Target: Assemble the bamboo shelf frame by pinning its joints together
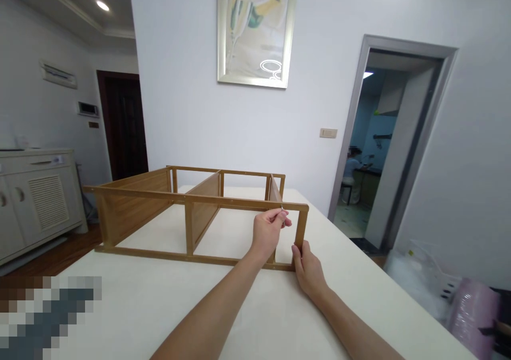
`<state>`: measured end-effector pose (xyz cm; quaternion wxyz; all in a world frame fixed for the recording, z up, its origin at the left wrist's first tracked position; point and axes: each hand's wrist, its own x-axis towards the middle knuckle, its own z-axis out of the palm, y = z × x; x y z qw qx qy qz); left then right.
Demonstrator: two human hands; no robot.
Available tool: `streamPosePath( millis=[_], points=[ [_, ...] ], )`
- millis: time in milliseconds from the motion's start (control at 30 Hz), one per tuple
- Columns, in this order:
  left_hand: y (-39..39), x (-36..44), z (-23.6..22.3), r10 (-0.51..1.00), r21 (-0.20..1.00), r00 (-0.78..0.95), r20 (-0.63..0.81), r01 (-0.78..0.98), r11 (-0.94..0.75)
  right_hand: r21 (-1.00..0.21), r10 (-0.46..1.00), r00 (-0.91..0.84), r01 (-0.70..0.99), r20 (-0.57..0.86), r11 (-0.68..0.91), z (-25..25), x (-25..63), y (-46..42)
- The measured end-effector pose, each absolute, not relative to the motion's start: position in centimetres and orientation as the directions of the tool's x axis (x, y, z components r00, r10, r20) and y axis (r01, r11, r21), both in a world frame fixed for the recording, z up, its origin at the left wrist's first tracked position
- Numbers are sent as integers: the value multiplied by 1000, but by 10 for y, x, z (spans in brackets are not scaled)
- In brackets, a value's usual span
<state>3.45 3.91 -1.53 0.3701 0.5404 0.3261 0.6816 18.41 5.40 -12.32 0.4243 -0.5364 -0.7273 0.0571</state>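
Observation:
A brown wooden shelf unit [187, 224] with slim rails and several panels lies on its side on a white table [255, 317]. At its right end, my left hand [268, 231] is closed in a pinch at the upper front rail. A small shiny metal piece [282, 207] shows at the fingertips; its exact kind is too small to tell. My right hand [310, 268] wraps round the lower part of the shelf unit's end post, thumb on the near side.
A white wall with a framed picture [257, 32] rises behind the table. Through a doorway [359, 163] on the right a person sits in another room. Plastic-wrapped bundles [471, 312] lie beside the table's right edge. A white cabinet [38, 200] stands left.

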Motion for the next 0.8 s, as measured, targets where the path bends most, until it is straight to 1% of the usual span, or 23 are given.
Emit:
streamPosePath(
  millis=[200,300,500,700,733,800],
  points=[
    [40,32,-19,842,843,-147,520,-69,-533,-544,824,-72,718,562,434,-125,186,54],
    [39,32,-20,839,844,-162,519,-59,-533,-545,820,-81,710,566,446,-125,186,54],
    [42,31,-22,837,839,-128,532,-57,-542,-560,833,-82,703,547,437,-124,187,53],
    [42,30,-23,831,834,-123,542,-39,-550,-552,818,-86,697,569,457,-123,187,52],
    [40,30,-22,822,825,-104,560,-24,-565,-550,815,-87,696,573,461,-123,187,52],
    [35,31,-17,781,781,-11,624,23,-624,-551,813,-89,693,576,466,-124,187,53]
  ],
)
